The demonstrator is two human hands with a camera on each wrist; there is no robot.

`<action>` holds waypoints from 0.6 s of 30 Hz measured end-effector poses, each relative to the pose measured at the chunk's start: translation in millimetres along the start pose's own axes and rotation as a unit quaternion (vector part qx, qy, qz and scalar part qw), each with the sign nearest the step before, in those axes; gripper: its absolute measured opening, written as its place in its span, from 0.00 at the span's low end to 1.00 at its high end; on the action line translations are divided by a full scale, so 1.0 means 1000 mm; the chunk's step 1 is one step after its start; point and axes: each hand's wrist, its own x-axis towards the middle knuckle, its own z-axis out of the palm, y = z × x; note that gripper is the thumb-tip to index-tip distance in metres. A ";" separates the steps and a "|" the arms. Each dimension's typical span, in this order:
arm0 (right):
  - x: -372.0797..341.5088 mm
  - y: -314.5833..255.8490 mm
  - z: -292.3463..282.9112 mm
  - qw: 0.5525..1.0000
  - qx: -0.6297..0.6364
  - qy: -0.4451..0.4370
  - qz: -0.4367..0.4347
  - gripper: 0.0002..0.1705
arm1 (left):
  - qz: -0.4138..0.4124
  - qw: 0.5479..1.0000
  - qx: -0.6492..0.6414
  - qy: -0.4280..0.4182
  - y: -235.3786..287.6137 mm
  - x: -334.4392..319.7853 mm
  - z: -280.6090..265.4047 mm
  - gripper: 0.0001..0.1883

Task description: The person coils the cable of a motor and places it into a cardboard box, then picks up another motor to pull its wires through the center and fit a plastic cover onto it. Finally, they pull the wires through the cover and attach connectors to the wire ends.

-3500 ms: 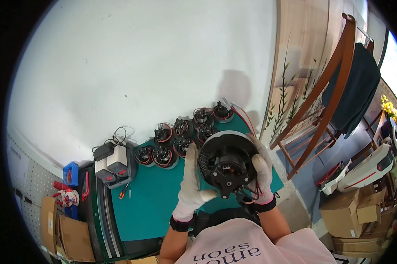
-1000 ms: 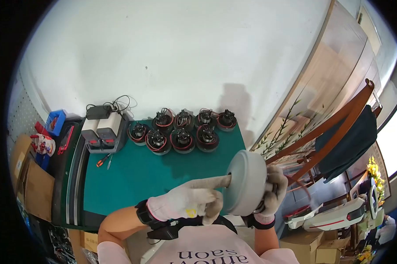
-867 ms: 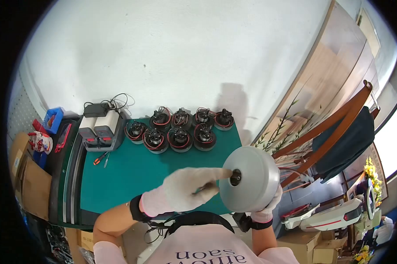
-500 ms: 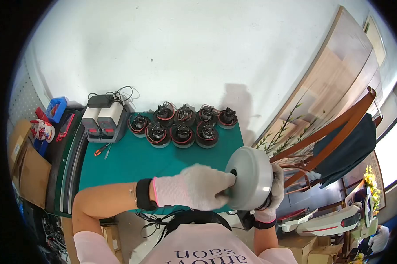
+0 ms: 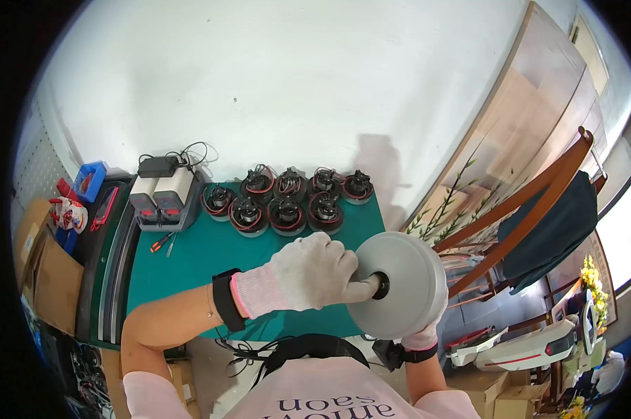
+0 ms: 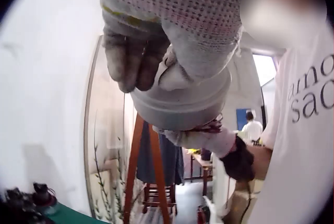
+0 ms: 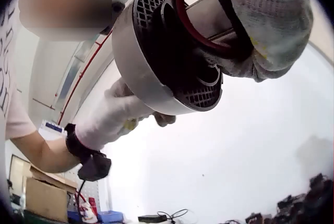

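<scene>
A round grey motor unit (image 5: 410, 311) is held up in front of the body, its smooth face turned toward the left hand. My gloved right hand (image 5: 426, 334) grips it from behind. In the right wrist view, that hand's fingers (image 7: 271, 36) hold the back side, by a looped red wire (image 7: 183, 13) and a black grille (image 7: 201, 98). My gloved left hand (image 5: 315, 272) has its thumb at the dark centre hole (image 5: 380, 285) of the grey face. Its other fingers (image 6: 133, 65) are bent and stand apart from the hole.
Several similar black motor units (image 5: 285, 215) with red wires stand on the green mat (image 5: 211, 279) along the wall. A twin battery charger (image 5: 165, 199), a screwdriver (image 5: 162, 242) and a blue bin (image 5: 90, 180) lie to the left. A wooden rack (image 5: 525, 202) stands at right.
The motor unit has turned from its black side to its grey face. The left index finger was at the centre hole; now the thumb is there. The right hand has kept its grip.
</scene>
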 end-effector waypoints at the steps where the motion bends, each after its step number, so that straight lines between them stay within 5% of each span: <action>1: 0.001 0.000 -0.001 1.000 0.010 -0.012 -0.001 0.32 | -0.006 1.000 -0.024 -0.008 0.001 0.001 0.003 0.18; 3: 0.002 -0.001 0.001 0.999 0.020 -0.025 -0.002 0.32 | -0.017 0.997 -0.073 -0.023 0.003 0.004 0.005 0.17; 4: 0.002 0.000 0.003 0.995 -0.051 -0.034 -0.080 0.31 | -0.017 0.997 -0.072 -0.022 0.008 0.005 0.001 0.17; 5: 0.003 0.000 0.004 0.979 -0.122 -0.041 -0.157 0.30 | -0.154 0.897 -0.405 -0.084 0.014 0.003 -0.006 0.17; 6: 0.006 0.001 -0.001 0.979 -0.121 -0.042 -0.158 0.30 | -0.269 0.668 -0.680 -0.133 0.016 0.003 -0.011 0.17; 7: 0.011 0.003 -0.010 0.941 -0.212 -0.075 -0.253 0.30 | -0.261 0.510 -0.799 -0.185 0.004 0.004 0.000 0.20; 9: 0.012 -0.002 -0.010 0.860 -0.334 -0.119 -0.366 0.29 | -0.264 0.494 -0.812 -0.163 0.005 -0.002 0.002 0.21; 11: 0.009 -0.005 -0.012 0.871 -0.332 -0.113 -0.344 0.29 | -0.270 0.460 -0.838 -0.116 0.008 -0.008 0.004 0.24; 12: 0.008 -0.006 -0.012 0.882 -0.329 -0.109 -0.319 0.29 | -0.269 0.462 -0.837 -0.119 0.008 -0.009 0.005 0.24; 13: 0.005 -0.004 -0.008 0.882 -0.328 -0.107 -0.321 0.29 | -0.231 0.709 -0.656 -0.115 0.007 -0.011 0.007 0.21; 14: 0.000 -0.002 0.000 0.942 -0.219 -0.075 -0.241 0.30 | -0.172 0.889 -0.413 -0.098 0.007 -0.012 0.009 0.18; 15: -0.003 -0.003 0.006 0.981 -0.105 -0.043 -0.156 0.31 | -0.084 0.972 -0.217 -0.040 0.004 -0.009 0.010 0.16; 16: -0.004 -0.007 0.010 0.981 -0.106 -0.045 -0.154 0.31 | -0.086 0.972 -0.217 -0.039 0.001 -0.008 0.007 0.16; 18: -0.004 -0.015 0.015 0.999 -0.033 -0.028 -0.025 0.33 | 0.055 0.994 0.088 0.027 -0.006 -0.003 -0.003 0.17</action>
